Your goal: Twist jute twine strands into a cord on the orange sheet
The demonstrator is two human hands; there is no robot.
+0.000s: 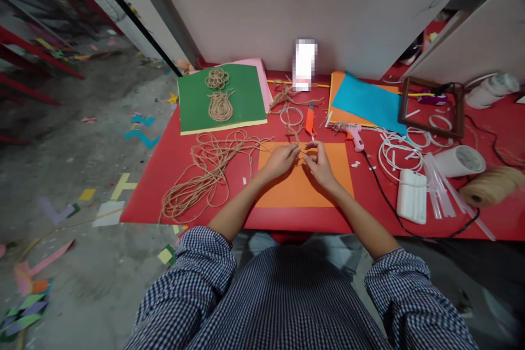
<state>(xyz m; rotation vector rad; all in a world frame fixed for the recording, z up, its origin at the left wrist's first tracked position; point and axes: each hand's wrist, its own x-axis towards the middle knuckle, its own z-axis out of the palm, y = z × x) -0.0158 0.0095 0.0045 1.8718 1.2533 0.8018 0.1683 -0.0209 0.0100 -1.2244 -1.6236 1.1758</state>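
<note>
My left hand (283, 159) is closed, its thumb and fingertips pinching a strand of brown jute twine. Close beside it, my right hand (319, 165) has its fingers bent, with thumb and finger on the same thin twine. Both hands are over an orange sheet (303, 191) at the table's front. Left of them lies a loose heap of twine (180, 197). Two coiled twine pieces, a small looped one (217, 78) and a rounder one (220, 106), rest on a green sheet (246, 93). Fingers hide the twine's exact shape.
Beyond my hands lie an orange cutter (310, 120) and a white ring (291, 116). A pink glue gun (355, 135) is to the right, its cord trailing forward. Farther right are glue sticks (438, 191), a twine spool (490, 186) and a brown frame (461, 115). A lit phone (304, 63) stands behind.
</note>
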